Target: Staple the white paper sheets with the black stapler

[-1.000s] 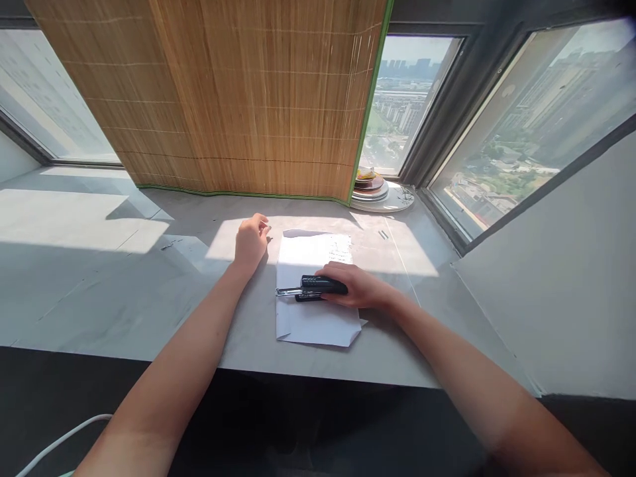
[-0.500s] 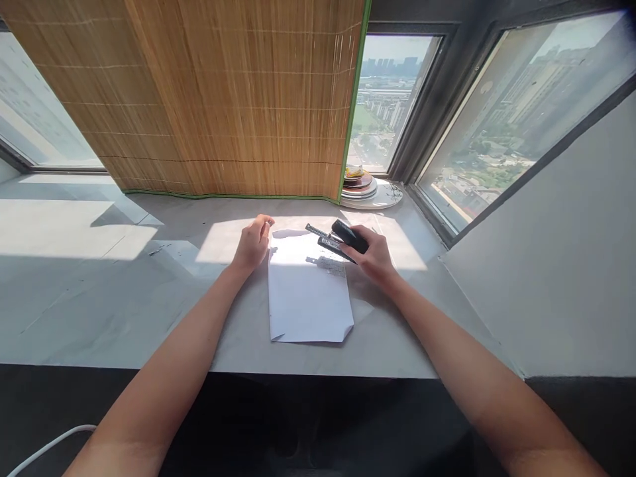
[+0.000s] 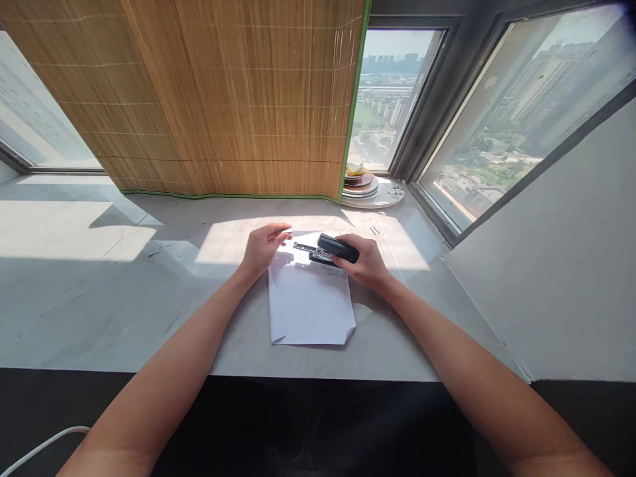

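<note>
My right hand (image 3: 366, 258) grips a black stapler (image 3: 338, 248) above the paper. The stapler's top cover is tilted up, apart from its metal magazine and base, and the front end points left. Opposite it, my left hand (image 3: 263, 250) hovers over the upper left corner of the paper. Thumb and fingertips are pinched together close to the stapler's front; whatever they hold is too small to make out. Under both hands lies the white paper (image 3: 311, 308), its lower right corner curled up and its lower left corner creased.
Small staple strips (image 3: 374, 230) lie on the sunlit counter (image 3: 238, 351) right of the stapler. Stacked plates (image 3: 360, 189) stand by the window. A bamboo blind (image 3: 238, 99) hangs down behind the paper. A white wall (image 3: 571, 265) borders the right side.
My left hand has moved right, over the paper's corner. My right hand has brought the stapler left and slightly lower, turned more level. The staple strips on the counter now show.
</note>
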Action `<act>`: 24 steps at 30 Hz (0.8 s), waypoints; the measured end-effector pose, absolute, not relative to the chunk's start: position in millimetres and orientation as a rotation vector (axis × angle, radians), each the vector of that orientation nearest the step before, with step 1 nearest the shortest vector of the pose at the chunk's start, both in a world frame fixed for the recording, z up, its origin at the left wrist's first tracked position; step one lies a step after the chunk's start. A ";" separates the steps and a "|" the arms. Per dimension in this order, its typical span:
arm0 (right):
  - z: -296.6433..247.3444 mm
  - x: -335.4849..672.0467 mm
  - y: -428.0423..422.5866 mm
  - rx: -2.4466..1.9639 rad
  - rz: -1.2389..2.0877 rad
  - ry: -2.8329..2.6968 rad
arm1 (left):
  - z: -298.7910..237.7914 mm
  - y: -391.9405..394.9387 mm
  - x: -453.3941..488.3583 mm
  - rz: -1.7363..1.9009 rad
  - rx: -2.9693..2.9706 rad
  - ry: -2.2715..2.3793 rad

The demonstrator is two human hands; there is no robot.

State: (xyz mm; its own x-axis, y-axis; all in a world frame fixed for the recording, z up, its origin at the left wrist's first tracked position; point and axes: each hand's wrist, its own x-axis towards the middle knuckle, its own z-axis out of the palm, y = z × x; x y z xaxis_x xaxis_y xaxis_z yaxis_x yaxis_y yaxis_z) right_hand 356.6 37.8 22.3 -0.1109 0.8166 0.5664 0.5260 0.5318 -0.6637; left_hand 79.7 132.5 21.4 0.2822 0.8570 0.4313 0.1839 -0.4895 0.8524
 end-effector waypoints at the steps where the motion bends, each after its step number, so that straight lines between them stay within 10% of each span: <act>1: 22.2 355.9 37.7 -1.112 0.371 -1.785 | 21.3 131.2 81.7 1.199 1.855 0.921; 24: 23.0 355.9 38.5 -1.103 0.432 -1.840 | 38.4 110.3 92.1 0.812 2.123 0.661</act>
